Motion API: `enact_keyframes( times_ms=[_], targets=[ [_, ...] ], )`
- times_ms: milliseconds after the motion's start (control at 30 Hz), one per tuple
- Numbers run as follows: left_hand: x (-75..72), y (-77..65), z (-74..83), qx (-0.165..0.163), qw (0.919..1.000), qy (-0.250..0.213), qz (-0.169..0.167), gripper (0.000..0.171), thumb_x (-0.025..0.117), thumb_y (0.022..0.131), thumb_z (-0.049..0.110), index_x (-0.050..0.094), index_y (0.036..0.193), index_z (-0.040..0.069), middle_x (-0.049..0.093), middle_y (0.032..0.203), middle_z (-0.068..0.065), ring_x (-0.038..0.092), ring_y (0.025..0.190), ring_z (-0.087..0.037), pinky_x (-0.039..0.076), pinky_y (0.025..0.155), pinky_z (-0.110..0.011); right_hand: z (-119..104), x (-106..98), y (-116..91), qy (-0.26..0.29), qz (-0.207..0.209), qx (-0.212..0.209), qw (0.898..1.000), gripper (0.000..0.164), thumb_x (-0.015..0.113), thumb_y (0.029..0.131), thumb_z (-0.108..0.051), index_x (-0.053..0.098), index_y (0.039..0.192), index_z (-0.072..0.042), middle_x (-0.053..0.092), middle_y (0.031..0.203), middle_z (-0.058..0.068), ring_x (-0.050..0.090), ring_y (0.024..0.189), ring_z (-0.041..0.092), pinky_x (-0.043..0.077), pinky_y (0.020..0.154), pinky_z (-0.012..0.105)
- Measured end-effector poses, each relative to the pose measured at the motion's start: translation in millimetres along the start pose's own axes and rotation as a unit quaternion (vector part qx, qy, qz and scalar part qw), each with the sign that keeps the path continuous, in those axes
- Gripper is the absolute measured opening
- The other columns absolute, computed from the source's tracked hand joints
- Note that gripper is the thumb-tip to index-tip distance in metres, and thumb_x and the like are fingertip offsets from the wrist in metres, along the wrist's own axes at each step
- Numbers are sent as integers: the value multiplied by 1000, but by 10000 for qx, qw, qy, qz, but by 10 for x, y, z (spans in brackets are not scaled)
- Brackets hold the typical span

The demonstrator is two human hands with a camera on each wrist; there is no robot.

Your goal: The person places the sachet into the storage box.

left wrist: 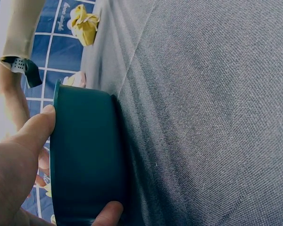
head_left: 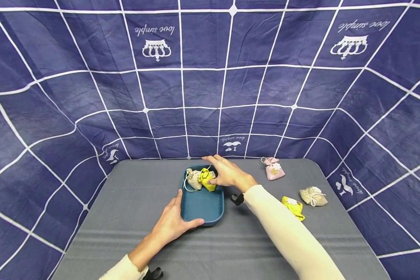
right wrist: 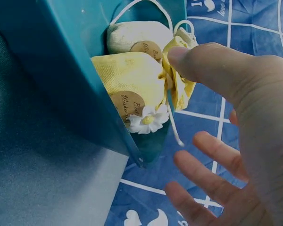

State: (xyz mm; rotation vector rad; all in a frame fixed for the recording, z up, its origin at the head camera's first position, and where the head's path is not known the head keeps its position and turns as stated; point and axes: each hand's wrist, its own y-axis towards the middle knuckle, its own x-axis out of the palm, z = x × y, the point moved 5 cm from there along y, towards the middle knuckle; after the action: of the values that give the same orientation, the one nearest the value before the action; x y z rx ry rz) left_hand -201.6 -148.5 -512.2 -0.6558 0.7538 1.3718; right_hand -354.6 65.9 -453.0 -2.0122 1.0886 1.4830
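Note:
A blue-green plastic tray (head_left: 201, 207) stands on the grey cloth with two small drawstring pouches at its far end. The beige pouch (head_left: 193, 179) lies on the left, its white cord trailing. Beside it is a yellow pouch (right wrist: 129, 73) with a round brown label and a white flower. My right thumb lies at that pouch's gathered neck, while the other fingers of my right hand (head_left: 228, 174) spread apart beyond the rim. At the tray's near left corner my left hand (head_left: 171, 221) rests, thumb along the front wall and straight fingers along the left side.
On the right of the table lie a pink pouch (head_left: 275, 171), another yellow pouch (head_left: 293, 207) and another beige pouch (head_left: 313, 196). Blue cloth (head_left: 203, 89) with white grid lines hangs behind and at both sides of the grey table (head_left: 140, 182).

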Motion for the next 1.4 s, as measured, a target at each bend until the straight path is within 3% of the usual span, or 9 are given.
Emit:
enact_keyframes(
  times_ms=[400, 667, 933, 1200, 1400],
  targets=[
    [-7, -10, -9, 29, 10000, -9, 41, 149, 103, 79, 68, 27, 180, -11, 57, 170, -37, 64, 153, -52, 57, 123, -65, 66, -115, -227, -137, 259, 344, 9990, 91, 96, 98, -43, 50, 176, -33, 63, 160, 9, 71, 141, 37, 67, 103, 63],
    [7, -10, -22, 44, 10000, 6, 78, 149, 104, 78, 68, 28, 179, -12, 58, 169, -37, 64, 153, -51, 58, 122, -64, 234, -226, -425, -214, 374, 536, 9976, 90, 95, 98, -44, 50, 175, -34, 62, 160, 8, 72, 139, 38, 67, 103, 65],
    [11, -8, -28, 22, 9999, -37, 94, 150, 103, 77, 69, 27, 181, -9, 58, 170, -34, 63, 155, -49, 57, 124, -63, 465, -379, -618, -409, 666, 522, 9956, 89, 96, 96, -44, 54, 173, -27, 67, 150, 12, 75, 128, 37, 68, 97, 61],
    [1, -13, -27, -3, 10000, -45, 50, 150, 103, 78, 68, 27, 181, -9, 57, 171, -34, 62, 157, -49, 56, 126, -63, 698, -511, -768, -263, 833, 486, 9950, 87, 96, 95, -38, 57, 170, -15, 68, 147, 19, 71, 135, 45, 61, 113, 63],
    [9, -14, -31, -5, 10000, -55, 37, 150, 104, 78, 68, 26, 181, -8, 57, 171, -34, 62, 157, -48, 56, 126, -62, 883, -583, -874, -349, 802, 756, 9933, 86, 94, 98, -42, 56, 172, -17, 67, 151, 18, 70, 140, 44, 62, 107, 66]
  ],
)
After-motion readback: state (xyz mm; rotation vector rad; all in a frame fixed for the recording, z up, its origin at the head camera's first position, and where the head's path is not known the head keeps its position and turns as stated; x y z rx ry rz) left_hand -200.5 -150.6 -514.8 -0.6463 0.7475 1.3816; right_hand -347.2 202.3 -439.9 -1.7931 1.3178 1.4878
